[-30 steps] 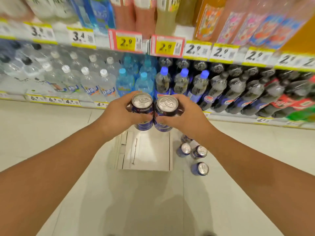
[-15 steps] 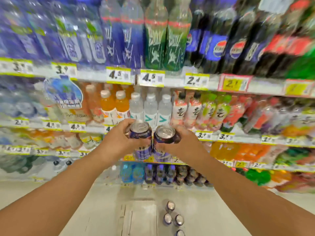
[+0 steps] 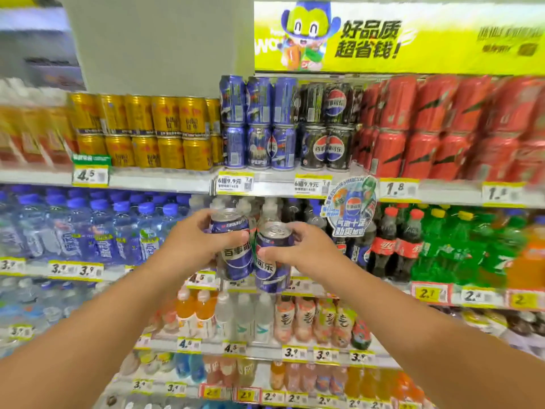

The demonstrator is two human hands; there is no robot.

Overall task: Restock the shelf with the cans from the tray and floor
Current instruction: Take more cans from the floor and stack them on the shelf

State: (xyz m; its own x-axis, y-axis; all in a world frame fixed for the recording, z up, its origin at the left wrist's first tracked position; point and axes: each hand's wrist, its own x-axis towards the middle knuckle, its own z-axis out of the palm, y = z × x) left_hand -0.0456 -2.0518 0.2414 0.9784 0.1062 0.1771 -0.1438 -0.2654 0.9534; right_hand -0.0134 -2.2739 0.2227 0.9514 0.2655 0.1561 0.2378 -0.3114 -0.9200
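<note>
Two blue Pepsi cans with silver tops and white Chinese lettering are held up side by side in front of the shelving, level with the row of bottles under the top shelf.

The left can [image 3: 233, 246] stands upright, slightly higher than its neighbour, its pull-tab lid tipped a little toward the camera. The left hand [image 3: 191, 246] reaches in from the lower left on a bare forearm and grips this can from its left side: the fingers curl round the far side near the rim, and the thumb lies across the front of the label. The can's lower half hangs below the hand.

The right can [image 3: 272, 259] touches the left one along its side and sits a little lower. The right hand [image 3: 309, 252] comes in from the lower right and holds it from the right, fingers wrapped round the upper back, thumb pressed on the front just under the rim.

Above both hands, on the top shelf [image 3: 165, 180], stacked gold cans [image 3: 159, 134] stand at the left, then two tiers of blue Pepsi cans [image 3: 258, 122], then black Pepsi cans [image 3: 327, 128], then red cans [image 3: 427, 128] at the right. The stocked blue cans sit directly above the held pair, well apart from them. Yellow price tags [image 3: 236, 183] line the shelf edge below them.
</note>
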